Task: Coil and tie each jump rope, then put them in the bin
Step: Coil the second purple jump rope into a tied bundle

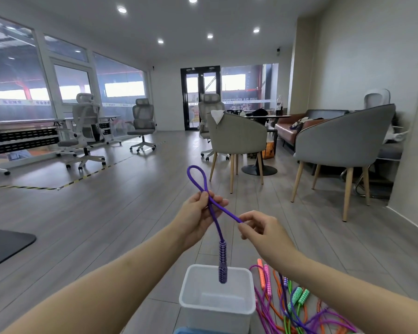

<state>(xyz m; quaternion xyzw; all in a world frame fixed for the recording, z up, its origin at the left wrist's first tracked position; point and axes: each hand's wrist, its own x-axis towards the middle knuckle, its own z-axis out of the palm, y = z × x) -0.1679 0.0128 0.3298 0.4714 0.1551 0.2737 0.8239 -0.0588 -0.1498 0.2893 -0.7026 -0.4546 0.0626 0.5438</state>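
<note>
- While both arms reach out in front, the left hand (pixel 195 214) pinches a purple jump rope (pixel 212 208) right where it crosses itself, so a small loop sticks up above the fingers.
- The right hand (pixel 263 229) pinches the same rope a bit further along, thumb and forefinger pressed on the strand, other fingers loosely curled.
- From the left hand the rope drops straight down to its purple patterned handle (pixel 222 261), which dangles over the mouth of a white plastic bin (pixel 249 307). Can't tell if the handle touches the bin's far rim or just hangs in front of it.
- Just right of the bin there's a messy pile of ropes (pixel 295 307) on the floor: orange, green, pink, purple, all tangled, handles poking out.
- The floor (pixel 130 213) is grey wood-look planks, with a dark mat (pixel 3 247) off to the left and a strip of yellow-black tape (pixel 87 175) marking out a corner.
- Further out it's an office-type room: white mesh desk chairs (pixel 87 131) by big windows on the left, grey tub chairs (pixel 237 141) round a small table on the right, a brown sofa (pixel 290 131) and black-framed glass doors (pixel 199 97) at the back.
- Writing: a frosted band on the back window seems to say "TOGETHER AS ONE", pretty blurry. The signs along the left windows are too blurry to read.
</note>
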